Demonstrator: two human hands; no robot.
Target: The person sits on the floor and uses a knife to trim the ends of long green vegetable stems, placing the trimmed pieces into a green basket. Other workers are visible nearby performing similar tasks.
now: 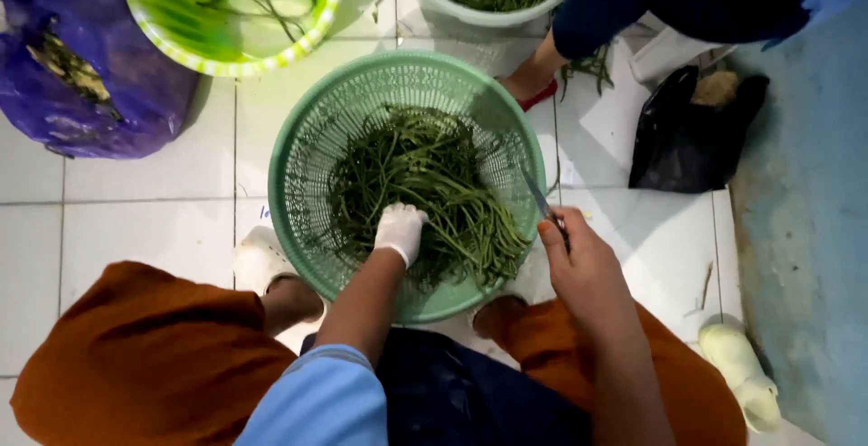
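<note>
Purple plastic bag (81,66) sits far left, a lime basket (231,12) beside it. In the mint-green basket (298,166) lies a heap of green stems (425,184); the gloved left hand (400,232) presses into them, fingers curled around a bunch. Just right, the bare right hand (579,260) grips a knife (540,200) over the rim.

Single head view, straight down, close over floor (136,229)
</note>
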